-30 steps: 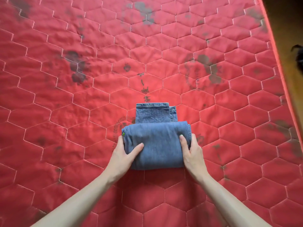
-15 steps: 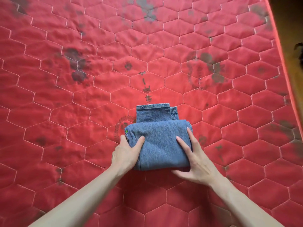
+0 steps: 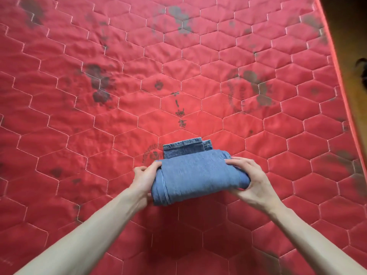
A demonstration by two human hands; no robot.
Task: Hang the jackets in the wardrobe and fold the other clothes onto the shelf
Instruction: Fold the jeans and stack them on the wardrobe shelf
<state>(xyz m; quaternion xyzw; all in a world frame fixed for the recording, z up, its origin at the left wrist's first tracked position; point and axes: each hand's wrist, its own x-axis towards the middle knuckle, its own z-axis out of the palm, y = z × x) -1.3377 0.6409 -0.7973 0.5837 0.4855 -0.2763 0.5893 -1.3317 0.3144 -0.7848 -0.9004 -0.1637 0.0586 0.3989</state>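
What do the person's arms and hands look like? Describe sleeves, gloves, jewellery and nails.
Both forearms are bare as far as the frame shows: no sleeves reach into view. The left hand and the right hand wear no gloves, and no rings, watch or bracelets show on fingers or wrists. The arms look slim. The nails are mostly hidden or too small to judge.

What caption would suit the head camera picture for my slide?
Both hands, left hand and right hand, grip the ends of folded jeans on a red quilted mattress.
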